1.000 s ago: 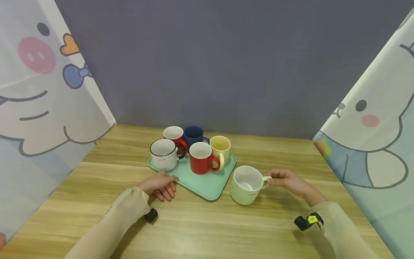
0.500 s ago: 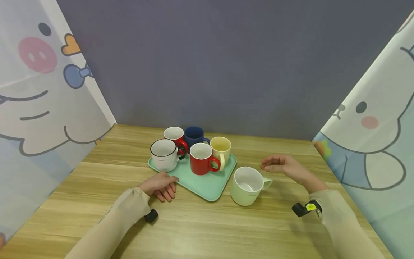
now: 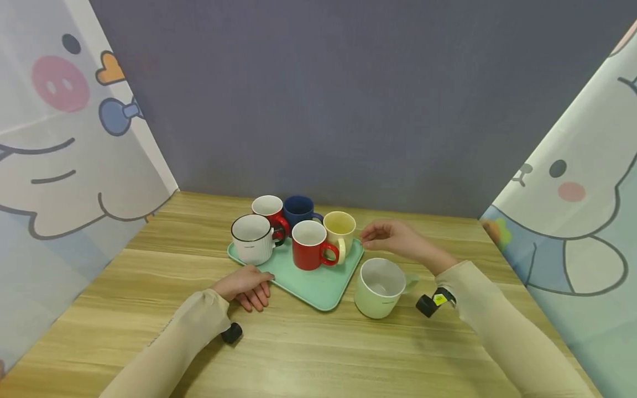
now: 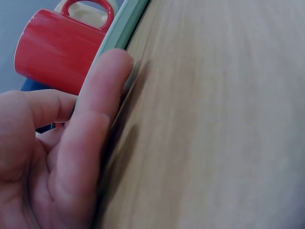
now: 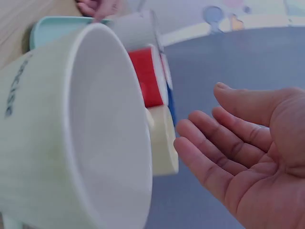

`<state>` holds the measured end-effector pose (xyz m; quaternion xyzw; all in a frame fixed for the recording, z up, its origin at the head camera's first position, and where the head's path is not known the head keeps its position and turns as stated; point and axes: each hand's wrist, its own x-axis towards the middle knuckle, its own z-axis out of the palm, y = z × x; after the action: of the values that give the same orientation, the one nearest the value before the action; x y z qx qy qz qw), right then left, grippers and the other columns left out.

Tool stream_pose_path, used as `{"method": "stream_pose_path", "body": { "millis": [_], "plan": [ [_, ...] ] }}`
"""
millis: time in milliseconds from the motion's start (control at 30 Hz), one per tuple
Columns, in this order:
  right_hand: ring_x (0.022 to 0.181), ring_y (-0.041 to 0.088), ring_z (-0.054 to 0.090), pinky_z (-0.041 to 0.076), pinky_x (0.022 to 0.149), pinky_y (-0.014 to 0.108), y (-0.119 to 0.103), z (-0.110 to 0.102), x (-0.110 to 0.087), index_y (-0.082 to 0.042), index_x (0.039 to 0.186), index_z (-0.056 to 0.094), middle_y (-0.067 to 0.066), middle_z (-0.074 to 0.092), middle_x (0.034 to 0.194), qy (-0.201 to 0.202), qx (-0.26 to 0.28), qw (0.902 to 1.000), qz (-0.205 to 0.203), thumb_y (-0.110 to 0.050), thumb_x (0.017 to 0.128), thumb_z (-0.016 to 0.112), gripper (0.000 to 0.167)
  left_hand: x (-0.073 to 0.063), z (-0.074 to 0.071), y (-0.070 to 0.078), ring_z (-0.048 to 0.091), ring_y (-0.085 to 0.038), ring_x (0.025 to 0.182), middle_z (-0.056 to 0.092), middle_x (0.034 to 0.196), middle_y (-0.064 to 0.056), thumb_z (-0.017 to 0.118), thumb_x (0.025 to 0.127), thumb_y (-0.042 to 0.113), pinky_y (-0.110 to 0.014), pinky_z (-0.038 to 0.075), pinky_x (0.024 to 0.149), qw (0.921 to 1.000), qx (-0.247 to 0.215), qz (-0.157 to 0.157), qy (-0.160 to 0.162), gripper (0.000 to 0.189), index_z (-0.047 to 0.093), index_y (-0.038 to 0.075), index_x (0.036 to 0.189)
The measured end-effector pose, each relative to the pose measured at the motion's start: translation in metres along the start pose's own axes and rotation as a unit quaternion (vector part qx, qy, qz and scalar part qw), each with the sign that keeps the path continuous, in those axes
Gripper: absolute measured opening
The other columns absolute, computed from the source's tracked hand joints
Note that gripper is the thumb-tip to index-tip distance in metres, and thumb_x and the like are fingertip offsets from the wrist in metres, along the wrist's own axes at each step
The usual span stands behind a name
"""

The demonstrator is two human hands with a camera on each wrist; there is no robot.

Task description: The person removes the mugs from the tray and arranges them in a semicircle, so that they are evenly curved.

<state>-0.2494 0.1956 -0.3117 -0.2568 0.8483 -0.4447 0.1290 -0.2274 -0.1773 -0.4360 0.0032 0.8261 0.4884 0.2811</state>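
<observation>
on the tray (image 3: 316, 288), five mugs (image 3: 306, 253)

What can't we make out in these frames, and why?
Head: some lower wall of the dark blue round mug, behind the nearer glossy red cylindrical mug.
Head: lettering on the white ribbed black-rimmed mug, too small.
Right wrist: base of the pale green round mug, cut off by the left edge.

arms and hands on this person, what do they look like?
Left sleeve: long, pale beige, marks too small to read. Right sleeve: long, pale beige. Left wrist device: black. Right wrist device: black, with yellow-green label. Left hand and right hand: no gloves.
</observation>
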Motion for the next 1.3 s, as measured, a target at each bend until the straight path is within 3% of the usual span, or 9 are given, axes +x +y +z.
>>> {"method": "stream_pose_path", "body": {
  "millis": [167,400,633,867,1100,1300],
  "plan": [
    [0.104,0.027,0.067,0.053,0.091,0.038,-0.011,0.011,0.021,0.010,0.117,0.064,0.019,0.070,0.109,-0.037,-0.040,0.9985,-0.005,-0.006,0.091,0.070,0.031,0.000,-0.001,0.001,0.068,-0.017,0.053,0.070,0.066,-0.011,0.048,0.100,0.031,-0.027,0.052,0.043,1.0000,0.001,0.007,-0.005,0.045,0.068,0.001,0.074],
    [0.111,0.030,0.065,0.051,0.095,0.038,-0.022,0.022,0.044,0.011,0.124,0.061,0.019,0.068,0.117,-0.091,-0.058,0.9940,0.018,-0.009,0.091,0.070,0.040,0.000,-0.002,0.001,0.067,-0.016,0.053,0.070,0.066,-0.011,0.048,0.100,0.030,-0.026,0.051,0.043,0.9999,-0.002,0.009,-0.009,0.044,0.068,0.001,0.074],
    [0.115,0.032,0.063,0.050,0.098,0.038,-0.026,0.033,0.058,0.015,0.129,0.056,0.023,0.066,0.123,-0.100,-0.074,0.9918,0.031,-0.008,0.090,0.070,0.047,0.001,-0.002,0.002,0.068,-0.016,0.053,0.070,0.066,-0.010,0.047,0.100,0.031,-0.026,0.051,0.043,0.9998,-0.011,0.007,-0.018,0.044,0.068,0.001,0.075],
    [0.102,0.026,0.068,0.054,0.088,0.033,-0.033,0.042,0.068,0.013,0.125,0.061,0.020,0.070,0.114,-0.085,-0.093,0.9896,0.069,-0.007,0.086,0.071,0.044,-0.001,-0.002,0.002,0.067,-0.016,0.052,0.070,0.065,-0.010,0.048,0.100,0.030,-0.026,0.051,0.042,1.0000,-0.004,-0.001,-0.002,0.044,0.068,0.001,0.074],
    [0.077,0.014,0.066,0.056,0.074,0.026,-0.035,0.047,0.073,0.011,0.111,0.066,0.013,0.073,0.097,-0.083,-0.078,0.9875,0.109,-0.004,0.084,0.069,0.030,-0.003,-0.001,0.000,0.067,-0.016,0.053,0.070,0.066,-0.010,0.047,0.100,0.030,-0.026,0.051,0.043,0.9998,0.002,0.020,-0.010,0.044,0.068,0.001,0.074],
    [0.078,0.017,0.065,0.058,0.078,0.032,-0.031,0.047,0.075,0.014,0.110,0.066,0.012,0.070,0.090,-0.132,-0.043,0.9810,0.135,-0.001,0.092,0.058,0.024,-0.002,-0.002,-0.002,0.067,-0.016,0.052,0.070,0.065,-0.010,0.047,0.100,0.030,-0.026,0.051,0.042,0.9996,-0.003,0.024,-0.011,0.044,0.068,0.001,0.074]
  ]
}}
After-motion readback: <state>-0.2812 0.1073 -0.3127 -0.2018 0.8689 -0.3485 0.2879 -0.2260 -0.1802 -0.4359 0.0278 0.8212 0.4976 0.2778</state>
